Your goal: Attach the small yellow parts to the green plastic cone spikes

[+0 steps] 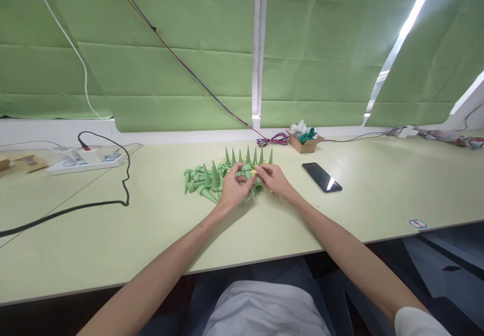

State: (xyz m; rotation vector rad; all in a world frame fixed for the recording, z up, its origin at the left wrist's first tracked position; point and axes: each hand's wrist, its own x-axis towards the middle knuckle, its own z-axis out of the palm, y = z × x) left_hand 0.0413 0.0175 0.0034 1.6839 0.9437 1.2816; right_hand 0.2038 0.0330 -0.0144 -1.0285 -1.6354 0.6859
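My left hand (233, 184) is closed around a green plastic spike (247, 171), its wide collar end up and its tip pointing down. Close beside it, my right hand (272, 178) pinches a small yellow piece (253, 172) at the collar of that spike. Whether the yellow piece touches the spike I cannot tell. Left of my hands lies a heap of similar green spikes (204, 179), some on their sides, some tip up. Behind my hands a row of spikes (233, 156) stands with tips upward. More small yellow pieces show among them, partly hidden by my hands.
A black phone (321, 177) lies to the right. Behind it stands a small cardboard box (303, 145) with clear plastic and green material, beside a coiled cable (278, 138). At left are a white power strip (88, 162) and a black cord (126, 184). Green blinds (181, 63) hang behind.
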